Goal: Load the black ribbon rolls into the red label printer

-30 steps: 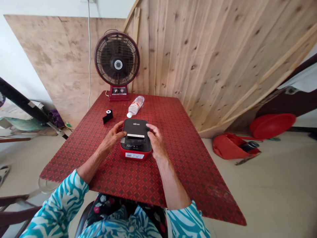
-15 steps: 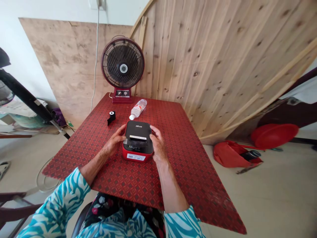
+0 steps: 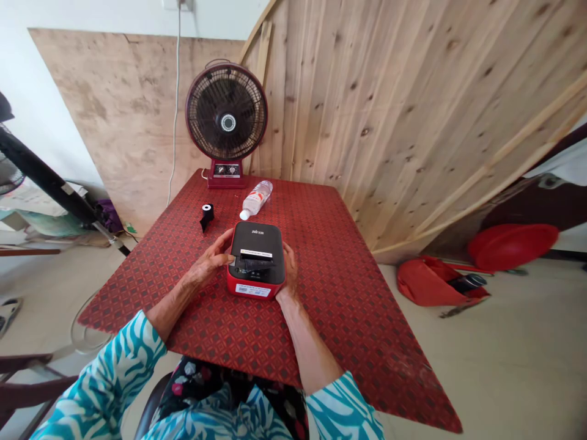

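A black and red label printer (image 3: 259,241) lies in front of me, its labelled red side facing my body. Black film or paper shows at the slot in its lid. My left hand (image 3: 214,258) grips its left side, with the thumb on the top edge near the slot. Against the right side rests my right hand (image 3: 288,274), its fingers curled round and partly hidden behind the casing. A small black roll (image 3: 208,212) with a white core and a loose tail stands beyond my left hand. Just behind the printer lies a clear bottle (image 3: 257,199) with a white cap.
A dark red table fan (image 3: 227,122) stands at the back of the patterned red table (image 3: 348,318). Wooden boards (image 3: 367,110) rise behind it. On the floor to the right are a red bag (image 3: 422,281) and a red basin (image 3: 511,246).
My right hand has slid down from the printer's top edge to its right side, and its thumb has left the lid. My left hand has stayed nearly still.
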Demonstrator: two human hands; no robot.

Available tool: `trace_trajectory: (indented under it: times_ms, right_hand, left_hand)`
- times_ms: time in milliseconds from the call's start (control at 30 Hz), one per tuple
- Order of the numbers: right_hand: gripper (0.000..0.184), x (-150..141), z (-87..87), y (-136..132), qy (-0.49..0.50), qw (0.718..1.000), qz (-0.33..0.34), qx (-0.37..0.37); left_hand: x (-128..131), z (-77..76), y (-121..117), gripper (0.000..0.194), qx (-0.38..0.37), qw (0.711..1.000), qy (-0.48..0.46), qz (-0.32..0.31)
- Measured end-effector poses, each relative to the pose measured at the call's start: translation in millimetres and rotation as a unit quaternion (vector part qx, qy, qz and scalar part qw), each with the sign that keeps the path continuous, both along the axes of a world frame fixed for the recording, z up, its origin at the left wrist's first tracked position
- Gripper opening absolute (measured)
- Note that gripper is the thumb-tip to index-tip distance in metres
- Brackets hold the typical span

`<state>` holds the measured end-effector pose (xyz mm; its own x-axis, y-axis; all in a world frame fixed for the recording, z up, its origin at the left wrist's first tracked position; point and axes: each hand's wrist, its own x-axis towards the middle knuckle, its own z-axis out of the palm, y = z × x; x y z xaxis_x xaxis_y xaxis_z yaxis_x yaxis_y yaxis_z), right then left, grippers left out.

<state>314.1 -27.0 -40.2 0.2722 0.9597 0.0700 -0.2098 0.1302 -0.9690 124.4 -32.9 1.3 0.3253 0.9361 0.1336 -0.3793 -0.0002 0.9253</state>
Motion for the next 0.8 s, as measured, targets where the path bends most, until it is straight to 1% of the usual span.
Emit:
trace_trajectory:
  times_ms: [133,233,433,633,700,733,767,800]
  right_hand:
    - [0.043,-3,5.2,0,0.054,0.997,-0.033,-0.033]
    - [0.043,-4,7.0,-1,0.076,0.995,-0.043,-0.047]
    - [0.041,-3,0.2,2,0.064,0.997,-0.041,-0.024]
    - [0.042,-3,-5.5,5,0.042,0.998,-0.040,-0.002]
    - [0.040,-3,-5.9,5,0.042,0.998,-0.036,0.007]
    - [0.040,-3,-5.7,5,0.043,0.998,-0.035,0.011]
    - [0.039,-3,-5.4,5,0.046,0.998,-0.033,0.013]
    - [0.039,-3,-5.0,5,0.048,0.998,-0.031,0.016]
  left_hand:
    - [-2,-3.2,0,0.072,0.016,1.000,0.010,-0.014]
    - [-3,-6.9,1,0.073,0.018,0.999,0.027,-0.007]
    - [-4,-9.0,3,0.076,-0.001,0.999,0.041,0.010]
    - [-4,-2.0,1,0.074,0.013,0.999,0.049,0.004]
    - [-7,4.4,0,0.070,0.024,0.996,0.084,0.002]
    - [-9,8.7,0,0.066,0.043,0.992,0.120,0.015]
    - [-11,13.8,1,0.061,0.073,0.982,0.169,0.036]
    - [-12,19.4,2,0.055,0.113,0.966,0.225,0.061]
